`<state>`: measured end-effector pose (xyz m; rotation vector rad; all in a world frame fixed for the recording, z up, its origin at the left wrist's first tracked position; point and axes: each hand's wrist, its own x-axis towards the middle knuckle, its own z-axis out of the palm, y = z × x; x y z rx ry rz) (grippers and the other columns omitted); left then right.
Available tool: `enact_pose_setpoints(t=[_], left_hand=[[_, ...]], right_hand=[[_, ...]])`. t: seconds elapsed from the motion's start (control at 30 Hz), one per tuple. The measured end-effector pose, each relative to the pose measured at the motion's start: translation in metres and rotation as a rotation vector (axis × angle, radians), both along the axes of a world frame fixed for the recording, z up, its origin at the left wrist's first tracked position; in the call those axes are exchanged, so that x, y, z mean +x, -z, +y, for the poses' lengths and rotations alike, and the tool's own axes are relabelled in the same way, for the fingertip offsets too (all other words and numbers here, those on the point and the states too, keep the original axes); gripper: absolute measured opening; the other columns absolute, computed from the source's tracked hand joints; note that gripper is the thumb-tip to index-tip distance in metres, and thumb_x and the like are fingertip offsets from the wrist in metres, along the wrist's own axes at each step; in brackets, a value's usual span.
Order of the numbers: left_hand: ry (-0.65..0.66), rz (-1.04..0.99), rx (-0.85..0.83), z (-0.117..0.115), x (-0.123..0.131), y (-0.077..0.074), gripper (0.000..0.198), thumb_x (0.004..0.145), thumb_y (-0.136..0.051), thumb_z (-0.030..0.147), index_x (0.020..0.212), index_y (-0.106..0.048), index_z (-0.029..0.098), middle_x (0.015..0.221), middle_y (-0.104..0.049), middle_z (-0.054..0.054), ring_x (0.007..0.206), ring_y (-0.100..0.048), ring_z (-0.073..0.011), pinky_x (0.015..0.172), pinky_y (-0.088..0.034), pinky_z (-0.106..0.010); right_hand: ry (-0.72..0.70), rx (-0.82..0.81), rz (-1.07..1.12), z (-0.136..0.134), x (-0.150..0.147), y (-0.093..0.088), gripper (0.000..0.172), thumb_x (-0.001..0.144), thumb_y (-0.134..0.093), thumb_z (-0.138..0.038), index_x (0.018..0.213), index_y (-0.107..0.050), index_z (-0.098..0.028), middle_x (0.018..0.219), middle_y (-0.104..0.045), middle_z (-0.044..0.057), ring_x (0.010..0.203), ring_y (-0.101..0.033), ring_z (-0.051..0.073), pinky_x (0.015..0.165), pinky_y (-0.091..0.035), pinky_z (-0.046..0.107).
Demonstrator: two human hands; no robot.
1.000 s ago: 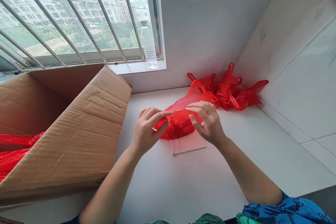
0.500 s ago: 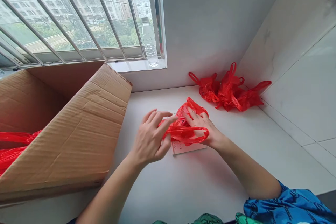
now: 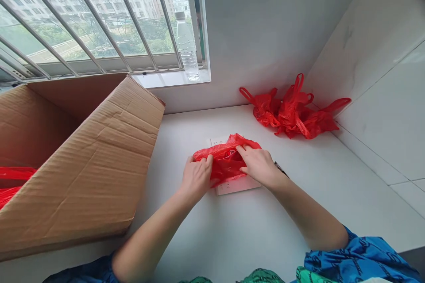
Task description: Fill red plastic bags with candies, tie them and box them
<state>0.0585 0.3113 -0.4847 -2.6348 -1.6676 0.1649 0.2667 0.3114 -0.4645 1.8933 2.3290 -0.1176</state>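
A red plastic bag (image 3: 229,170) lies over a pale printed booklet or sheet (image 3: 237,186) on the white surface. Closed on the bag's left end is my left hand (image 3: 196,174), its fingertips curled over the edge. At the other end, my right hand (image 3: 259,163) has its fingers at the bag's opening, gripping the red plastic. A small printed item inside the bag shows between the hands, too small to make out. Part of a dark, pen-like object (image 3: 280,169) shows beside my right wrist.
On the left stands an open cardboard box (image 3: 99,159) with red plastic (image 3: 15,181) inside. Several knotted red bags (image 3: 295,112) rest against the back wall at right. A clear water bottle (image 3: 188,51) stands on the windowsill by the barred window.
My left hand has come down from above the bag and closed on its left end. The bag is stretched wider and flatter, its handle loop no longer raised. My right hand stays at the right end.
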Motion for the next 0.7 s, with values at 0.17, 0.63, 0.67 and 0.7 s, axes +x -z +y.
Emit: enact_pose_setpoints(t=[0.17, 0.63, 0.67, 0.7], left_hand=[[0.003, -0.046, -0.004, -0.004, -0.006, -0.013, 0.080, 0.065, -0.082, 0.036, 0.136, -0.049, 0.019, 0.113, -0.064, -0.015, 0.098, -0.064, -0.0316, 0.106, -0.031, -0.055], [0.210, -0.290, 0.021, -0.006, -0.001, -0.010, 0.024, 0.100, -0.036, 0.029, 0.084, -0.053, 0.022, 0.064, -0.063, 0.003, 0.064, -0.059, -0.0155, 0.116, -0.024, -0.047], [0.170, -0.253, 0.031, -0.006, -0.001, -0.008, 0.028, 0.101, -0.032, 0.030, 0.083, -0.052, 0.022, 0.058, -0.060, 0.004, 0.057, -0.057, -0.0149, 0.115, -0.026, -0.046], [0.125, -0.206, 0.043, -0.006, -0.002, -0.006, 0.029, 0.102, -0.032, 0.030, 0.083, -0.052, 0.022, 0.054, -0.057, 0.005, 0.052, -0.054, -0.0149, 0.113, -0.028, -0.046]], right_hand=[[-0.045, -0.156, 0.068, -0.003, 0.010, -0.005, 0.065, 0.070, -0.079, -0.029, 0.127, -0.050, -0.021, 0.114, -0.063, 0.007, 0.077, -0.066, 0.020, 0.050, -0.033, 0.027], [-0.208, -0.015, 0.221, 0.008, 0.003, 0.005, 0.013, 0.083, -0.067, -0.017, 0.095, -0.062, -0.020, 0.095, -0.064, 0.006, 0.092, -0.057, 0.022, 0.065, -0.039, 0.028], [-0.217, -0.004, 0.230, 0.007, 0.005, 0.005, 0.015, 0.082, -0.065, -0.014, 0.096, -0.062, -0.020, 0.096, -0.062, 0.006, 0.092, -0.056, 0.022, 0.065, -0.039, 0.027], [-0.228, 0.003, 0.243, 0.005, 0.008, 0.003, 0.018, 0.081, -0.063, -0.010, 0.096, -0.063, -0.021, 0.095, -0.061, 0.005, 0.092, -0.055, 0.021, 0.065, -0.038, 0.027]])
